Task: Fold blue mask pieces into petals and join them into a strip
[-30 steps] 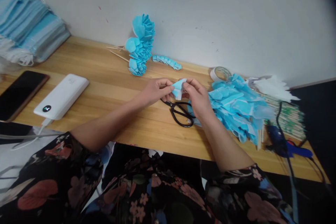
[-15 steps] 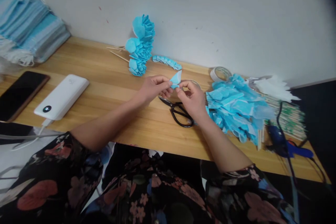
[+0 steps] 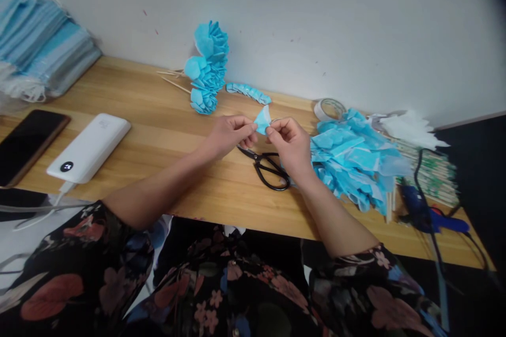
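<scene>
Between my two hands is a small folded piece of light blue fabric (image 3: 262,120), pale at its upper tip. My left hand (image 3: 234,132) pinches its left side between thumb and fingers. On its lower right corner, the thumb and index finger of my right hand (image 3: 291,143) are closed. Black-handled scissors (image 3: 272,175) lie on the table just below my hands, partly covered by my right hand. Beyond my fingers a row of folded light blue pieces (image 3: 248,92) rests near the wall.
Blue fabric flowers on sticks (image 3: 207,71) lie at the back. Blue cut pieces (image 3: 356,160), a tape roll (image 3: 329,109), wooden sticks (image 3: 432,174) and a blue glue gun (image 3: 443,221) are right. Leftward are a power bank (image 3: 89,147), a phone (image 3: 29,145) and stacked face masks (image 3: 47,42).
The blue piece now looks flatter and more spread out between my fingertips. My right fingers have shifted slightly on its corner. The whole view has moved a little.
</scene>
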A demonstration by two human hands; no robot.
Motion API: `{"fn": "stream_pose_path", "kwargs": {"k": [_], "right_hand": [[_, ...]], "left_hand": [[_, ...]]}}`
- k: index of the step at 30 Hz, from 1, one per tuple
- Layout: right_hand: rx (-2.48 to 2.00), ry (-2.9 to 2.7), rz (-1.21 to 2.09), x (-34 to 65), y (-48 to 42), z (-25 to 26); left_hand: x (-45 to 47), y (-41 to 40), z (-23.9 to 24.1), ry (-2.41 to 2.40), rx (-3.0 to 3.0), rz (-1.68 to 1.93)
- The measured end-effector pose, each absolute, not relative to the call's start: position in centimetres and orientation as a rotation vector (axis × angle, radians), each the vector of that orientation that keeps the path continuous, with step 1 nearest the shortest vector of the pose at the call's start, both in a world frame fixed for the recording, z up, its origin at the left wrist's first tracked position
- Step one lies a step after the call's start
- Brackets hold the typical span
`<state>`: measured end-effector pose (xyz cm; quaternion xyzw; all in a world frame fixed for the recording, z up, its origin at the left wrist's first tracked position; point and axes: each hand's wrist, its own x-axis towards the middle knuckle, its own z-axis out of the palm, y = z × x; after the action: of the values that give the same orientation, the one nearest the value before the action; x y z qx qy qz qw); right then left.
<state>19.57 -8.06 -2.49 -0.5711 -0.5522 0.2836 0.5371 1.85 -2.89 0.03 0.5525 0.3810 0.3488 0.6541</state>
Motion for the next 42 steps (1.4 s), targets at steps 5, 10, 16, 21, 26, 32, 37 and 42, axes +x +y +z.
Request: {"fn": "stream_pose_path", "kwargs": {"k": [5, 10, 16, 21, 26, 32, 37, 42], "right_hand": [[-1.273, -1.237, 0.807, 20.2, -8.0, -1.8], [-1.254, -1.237, 0.930, 20.8, -7.8, -1.5], [-1.160, -1.291, 1.013, 20.4, -7.6, -1.8], [-1.196, -1.344, 0.994, 20.4, -7.7, -1.9], [-1.216, -1.285, 0.957, 20.5, -7.6, -1.8], [-1.233, -1.294, 0.932, 20.5, -7.5, -2.0], [-1.232, -1.282, 0.938, 20.1, -7.7, -2.2], [-1.220, -1.256, 0.989, 19.6, -8.1, -2.0]], "left_hand": [[1.7, -2.6, 0.1, 0.883, 1.184, 0.819], [1.7, -2.7, 0.3, 0.882, 1.203, 0.792], [2.0, -3.1, 0.7, 0.908, 1.310, 0.757], [2.1, -3.2, 0.6, 0.935, 1.378, 0.729], [1.9, -2.9, 0.3, 0.883, 1.264, 0.773], [2.1, -2.9, -0.6, 0.795, 1.195, 0.725], [2.2, -3.2, -1.1, 0.736, 1.186, 0.728], [2.2, -3.3, -0.6, 0.779, 1.227, 0.769]]}}
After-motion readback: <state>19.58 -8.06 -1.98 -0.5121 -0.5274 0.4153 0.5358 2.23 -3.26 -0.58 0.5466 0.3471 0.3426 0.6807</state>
